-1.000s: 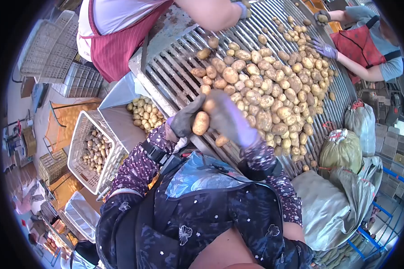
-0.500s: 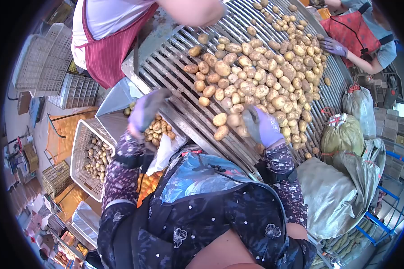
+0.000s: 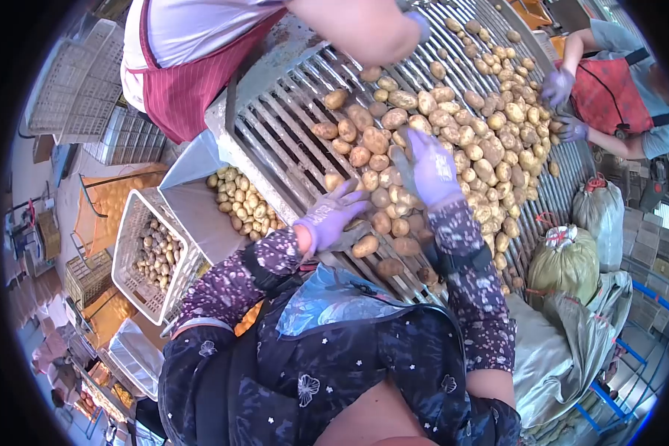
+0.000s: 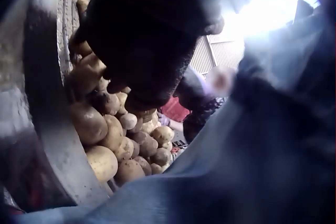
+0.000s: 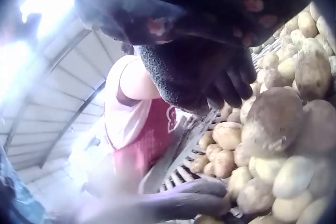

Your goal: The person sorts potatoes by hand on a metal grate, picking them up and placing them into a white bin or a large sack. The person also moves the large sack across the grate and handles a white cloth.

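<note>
tan oval potatoes [image 3: 490, 152] crowd the slatted metal worktop [image 3: 282, 134], probably loads left to go; some in the grey-walled bin [image 3: 198, 204], left. purple-gloved left hand [image 3: 331, 218]: fingers spread; purple-gloved right hand [image 3: 432, 169]: fairly straight, both look empty.

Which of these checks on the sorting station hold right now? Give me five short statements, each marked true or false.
1. The wearer's left hand and right hand are both gloved. True.
2. The potatoes are piled on a solid, gapless board. False: they lie on a slatted rack, with gaps between the slats.
3. The left hand is farther over the pile than the right hand. False: the right hand is over the pile; the left is by the rack's near edge.
4. An olive sack stands right of the pile in the head view. True.
5. The white crate beside the left arm is empty. False: potatoes lie in it.
</note>
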The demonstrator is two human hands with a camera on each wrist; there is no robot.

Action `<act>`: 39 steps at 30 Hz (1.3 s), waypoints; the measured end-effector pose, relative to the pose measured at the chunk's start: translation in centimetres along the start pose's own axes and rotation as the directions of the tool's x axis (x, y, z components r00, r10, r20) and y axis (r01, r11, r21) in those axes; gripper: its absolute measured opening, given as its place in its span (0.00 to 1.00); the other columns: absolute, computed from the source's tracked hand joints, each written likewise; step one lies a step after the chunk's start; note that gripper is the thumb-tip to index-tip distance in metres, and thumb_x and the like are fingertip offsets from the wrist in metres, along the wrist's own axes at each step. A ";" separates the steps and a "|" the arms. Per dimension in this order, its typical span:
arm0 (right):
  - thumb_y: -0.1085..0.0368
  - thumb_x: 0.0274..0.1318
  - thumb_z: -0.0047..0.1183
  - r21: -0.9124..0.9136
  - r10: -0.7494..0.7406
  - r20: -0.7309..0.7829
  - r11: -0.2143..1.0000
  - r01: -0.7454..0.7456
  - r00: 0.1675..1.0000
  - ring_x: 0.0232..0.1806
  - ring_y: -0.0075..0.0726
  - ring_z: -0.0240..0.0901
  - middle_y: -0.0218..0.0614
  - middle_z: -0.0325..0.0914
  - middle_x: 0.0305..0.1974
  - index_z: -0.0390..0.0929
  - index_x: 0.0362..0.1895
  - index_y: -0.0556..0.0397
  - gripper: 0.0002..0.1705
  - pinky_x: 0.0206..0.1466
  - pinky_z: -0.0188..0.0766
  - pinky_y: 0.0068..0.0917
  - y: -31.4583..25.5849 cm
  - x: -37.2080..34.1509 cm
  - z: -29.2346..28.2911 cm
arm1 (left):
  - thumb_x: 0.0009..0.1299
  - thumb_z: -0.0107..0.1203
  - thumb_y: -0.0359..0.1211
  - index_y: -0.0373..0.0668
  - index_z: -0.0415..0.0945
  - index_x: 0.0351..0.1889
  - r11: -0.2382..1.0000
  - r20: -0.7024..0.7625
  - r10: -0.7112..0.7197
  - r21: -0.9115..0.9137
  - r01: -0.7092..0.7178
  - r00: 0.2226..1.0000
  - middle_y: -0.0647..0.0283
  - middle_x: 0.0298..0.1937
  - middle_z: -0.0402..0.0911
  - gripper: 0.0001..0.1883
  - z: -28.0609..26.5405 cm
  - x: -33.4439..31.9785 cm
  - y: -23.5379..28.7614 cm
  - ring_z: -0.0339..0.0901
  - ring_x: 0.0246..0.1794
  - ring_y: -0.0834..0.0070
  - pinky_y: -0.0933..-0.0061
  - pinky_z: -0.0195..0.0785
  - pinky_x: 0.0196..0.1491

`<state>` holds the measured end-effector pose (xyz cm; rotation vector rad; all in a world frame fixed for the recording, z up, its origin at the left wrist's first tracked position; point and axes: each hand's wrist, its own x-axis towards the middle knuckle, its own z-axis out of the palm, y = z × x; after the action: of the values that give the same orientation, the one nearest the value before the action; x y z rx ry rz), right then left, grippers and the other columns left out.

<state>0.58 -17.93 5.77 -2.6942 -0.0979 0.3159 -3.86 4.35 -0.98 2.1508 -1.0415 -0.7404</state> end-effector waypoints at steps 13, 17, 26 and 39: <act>0.54 0.55 0.53 -0.105 -0.241 0.013 0.965 0.241 0.970 0.55 0.61 0.67 0.57 0.62 0.63 0.68 0.59 0.54 0.29 0.57 0.63 0.50 -2.1 -5.9 7.0 | 0.64 0.56 0.51 0.40 0.65 0.60 0.870 -0.191 -0.390 0.245 0.428 0.901 0.46 0.61 0.71 0.32 -8.2 13.4 -3.9 0.72 0.58 0.51 0.54 0.67 0.57; 0.54 0.55 0.52 0.133 -0.387 0.046 0.916 0.378 0.921 0.50 0.51 0.72 0.49 0.73 0.53 0.72 0.54 0.53 0.25 0.52 0.68 0.44 -1.6 -7.1 7.6 | 0.67 0.51 0.39 0.39 0.66 0.61 0.820 -0.137 -0.457 0.319 0.475 0.879 0.46 0.60 0.72 0.25 -7.4 17.1 -5.8 0.75 0.57 0.53 0.54 0.71 0.54; 0.49 0.55 0.53 -0.142 0.056 -0.219 0.986 -0.088 0.974 0.60 0.59 0.65 0.58 0.67 0.57 0.70 0.59 0.49 0.30 0.61 0.62 0.48 5.1 -3.0 2.6 | 0.66 0.52 0.38 0.48 0.66 0.54 0.887 -0.304 -0.222 0.331 0.321 0.926 0.50 0.50 0.74 0.19 -6.3 14.3 -6.8 0.75 0.49 0.50 0.53 0.70 0.50; 0.60 0.58 0.50 -0.433 0.312 0.063 0.864 -0.256 0.948 0.45 0.48 0.80 0.43 0.79 0.44 0.74 0.51 0.51 0.17 0.45 0.75 0.43 5.0 7.6 2.6 | 0.68 0.51 0.42 0.50 0.63 0.64 0.878 -0.311 -0.269 0.309 0.364 0.912 0.47 0.59 0.70 0.26 -5.6 13.6 -7.1 0.72 0.54 0.48 0.54 0.68 0.55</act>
<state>7.45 -20.51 -0.20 -3.1178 0.2261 0.6273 10.61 -1.69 -5.41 2.6981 -0.7308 -0.4080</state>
